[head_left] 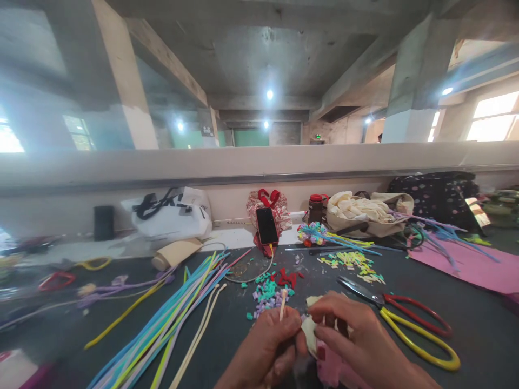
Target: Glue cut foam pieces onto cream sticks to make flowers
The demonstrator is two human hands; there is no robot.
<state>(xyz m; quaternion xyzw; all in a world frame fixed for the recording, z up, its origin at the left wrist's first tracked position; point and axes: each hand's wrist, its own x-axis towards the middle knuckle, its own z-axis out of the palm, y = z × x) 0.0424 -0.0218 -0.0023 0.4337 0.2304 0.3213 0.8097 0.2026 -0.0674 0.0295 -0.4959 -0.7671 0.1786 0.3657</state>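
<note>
My left hand [270, 346], low in the middle of the view, pinches a thin cream stem [283, 305] whose tip points up. Close on its right, my right hand [348, 329] has thumb and fingers bent around a pale cream piece [310, 332]. Pink material [334, 367] lies below that hand. Just beyond my hands are small purple pieces [263, 302], teal pieces [266, 290] and red pieces [287, 277]. Long coloured strips [162, 319] and a few cream stems [198, 329] lie to the left.
Large scissors [425, 346] with red and yellow handles lie open on the right. Behind stand a phone [267, 227] with a cable, a brown bottle [315, 209] and bags. Yellow-green pieces [352, 262] and a pink sheet [466, 262] are at the right.
</note>
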